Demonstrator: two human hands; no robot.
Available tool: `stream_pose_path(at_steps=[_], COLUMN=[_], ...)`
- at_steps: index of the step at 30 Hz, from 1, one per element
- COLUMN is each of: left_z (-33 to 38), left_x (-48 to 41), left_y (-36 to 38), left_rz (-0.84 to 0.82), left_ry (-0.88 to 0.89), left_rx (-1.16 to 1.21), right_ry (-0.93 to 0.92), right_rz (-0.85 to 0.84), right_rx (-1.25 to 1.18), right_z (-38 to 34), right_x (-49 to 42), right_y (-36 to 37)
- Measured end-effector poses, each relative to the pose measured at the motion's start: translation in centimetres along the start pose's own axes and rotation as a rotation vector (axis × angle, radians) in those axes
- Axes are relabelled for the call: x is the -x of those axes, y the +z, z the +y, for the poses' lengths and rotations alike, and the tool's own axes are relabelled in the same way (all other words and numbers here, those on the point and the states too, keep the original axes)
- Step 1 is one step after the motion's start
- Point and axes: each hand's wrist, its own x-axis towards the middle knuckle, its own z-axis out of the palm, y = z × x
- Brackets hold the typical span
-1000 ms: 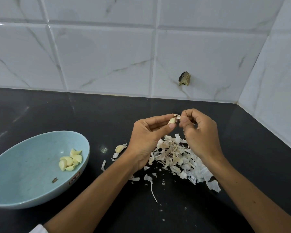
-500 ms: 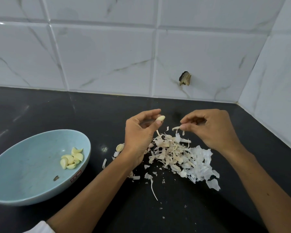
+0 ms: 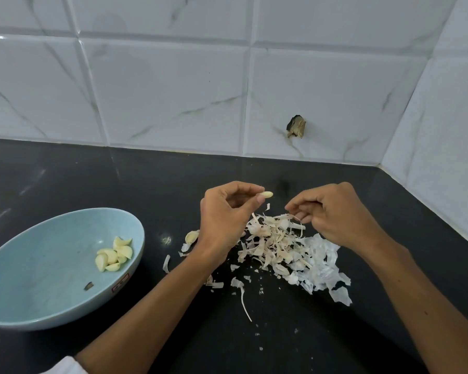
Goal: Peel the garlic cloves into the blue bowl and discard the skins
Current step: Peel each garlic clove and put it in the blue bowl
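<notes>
My left hand [image 3: 224, 214] pinches a peeled garlic clove [image 3: 266, 194] between thumb and forefinger, above the left side of a pile of garlic skins [image 3: 287, 249] on the black counter. My right hand [image 3: 333, 211] hovers over the pile's far edge with fingertips curled together; whether a scrap of skin is between them I cannot tell. An unpeeled clove [image 3: 191, 236] lies on the counter just left of my left wrist. The blue bowl [image 3: 38, 271] sits at the left, with several peeled cloves [image 3: 114, 255] lying against its right inner wall.
White marble-look tiles form the back wall and the right wall, meeting in a corner. A small dark hole [image 3: 296, 126] breaks a back tile. Loose skin scraps [image 3: 243, 295] trail toward me from the pile.
My hands have come apart: the left keeps the peeled clove, the right has swung right and down to the pile, and the strip of skin it pulled off has dropped.
</notes>
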Motion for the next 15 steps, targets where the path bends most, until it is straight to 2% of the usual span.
stream_pose_path(at_steps=[6,11,15], left_z=[0.0,-0.12,-0.23], left_x=[0.05,0.03,0.04], left_y=[-0.09,-0.16,-0.07], left_rz=[-0.018,-0.027,-0.046], left_ry=[0.008,0.001,-0.007], left_rx=[0.015,0.035,0.062], right_ry=[0.06,-0.042,-0.071], right_rz=[0.013,0.113,0.187], right_rx=[-0.076,-0.021,-0.078], right_z=[-0.11,0.02,-0.1], right_x=[0.1,0.01,-0.11], right_y=[-0.17,0.02,0.39])
